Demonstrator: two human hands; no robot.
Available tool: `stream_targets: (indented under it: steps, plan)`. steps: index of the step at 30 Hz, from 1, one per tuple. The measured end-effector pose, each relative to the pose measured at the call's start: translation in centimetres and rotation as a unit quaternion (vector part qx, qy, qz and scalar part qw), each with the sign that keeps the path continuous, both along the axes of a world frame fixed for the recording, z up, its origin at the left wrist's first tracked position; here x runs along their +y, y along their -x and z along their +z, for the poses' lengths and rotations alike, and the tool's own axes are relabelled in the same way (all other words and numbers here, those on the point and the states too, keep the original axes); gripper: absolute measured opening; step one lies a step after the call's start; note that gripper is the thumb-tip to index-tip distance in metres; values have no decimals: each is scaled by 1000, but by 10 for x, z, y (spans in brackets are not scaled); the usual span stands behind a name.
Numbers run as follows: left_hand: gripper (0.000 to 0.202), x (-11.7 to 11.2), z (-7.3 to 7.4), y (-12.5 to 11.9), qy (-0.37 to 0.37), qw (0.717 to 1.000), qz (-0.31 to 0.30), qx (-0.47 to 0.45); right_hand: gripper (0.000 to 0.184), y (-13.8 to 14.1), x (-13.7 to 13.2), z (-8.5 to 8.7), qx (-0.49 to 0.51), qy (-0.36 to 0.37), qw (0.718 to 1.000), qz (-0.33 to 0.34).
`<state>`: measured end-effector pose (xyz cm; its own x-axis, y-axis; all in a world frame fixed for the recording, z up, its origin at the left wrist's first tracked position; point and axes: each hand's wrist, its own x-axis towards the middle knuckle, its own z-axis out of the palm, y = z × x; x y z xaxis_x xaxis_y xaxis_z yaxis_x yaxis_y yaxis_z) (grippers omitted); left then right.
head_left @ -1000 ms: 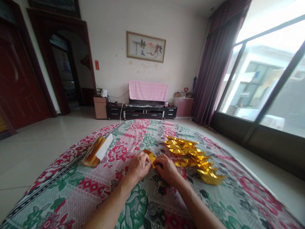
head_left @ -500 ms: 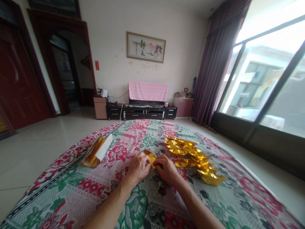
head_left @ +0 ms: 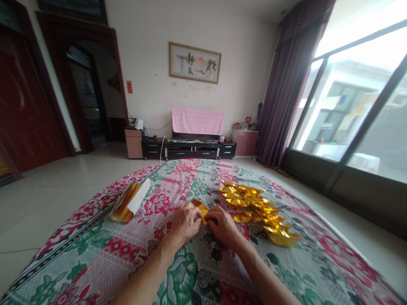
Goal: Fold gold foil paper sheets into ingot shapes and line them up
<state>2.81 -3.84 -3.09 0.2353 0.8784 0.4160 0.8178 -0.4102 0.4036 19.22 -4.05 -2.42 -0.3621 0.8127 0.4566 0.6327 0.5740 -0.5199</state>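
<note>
Between my two hands, low over the tablecloth, is a piece of gold foil paper point(head_left: 199, 205), partly folded. My left hand point(head_left: 187, 220) pinches its near left side with thumb and fingers. On the near right side my right hand point(head_left: 220, 223) grips the same paper, fingers curled. Both hands cover much of the sheet, so its full shape is hidden. Just right of my right hand, several folded gold paper ingots point(head_left: 254, 202) lie in overlapping rows. Off to the left rests a stack of gold foil sheets point(head_left: 124, 204) with a white side showing.
A floral tablecloth point(head_left: 178, 275) in red, green and grey covers the round-edged table. Beyond it, a low black TV cabinet point(head_left: 190, 151) stands by the wall, with a pink cloth point(head_left: 197, 121) draped over the screen. Curtains point(head_left: 280, 84) and a large window are at right.
</note>
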Motion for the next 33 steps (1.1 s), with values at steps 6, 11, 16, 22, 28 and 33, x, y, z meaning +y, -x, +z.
stream_targets:
  steps: [6,11,16,22,28,33]
  plan:
    - [9,1,-1,0,-5,1000,2,2,22,0,0,-2,-4,-7,1000,4]
    - [10,0,0,-1,3,1000,8,9,18,0,0,-4,-2,-7,1000,-8]
    - [10,-1,1,-1,5,1000,9,4,18,1,1,-5,11,1,1000,-7]
    - [10,-1,1,-2,7,1000,12,3,21,-1,1,-4,18,-3,1000,6]
    - [11,-1,2,-2,14,1000,19,8,26,-1,0,-1,7,-1,1000,16]
    - [11,0,0,-2,7,1000,21,13,22,1,-1,-1,11,-4,1000,5]
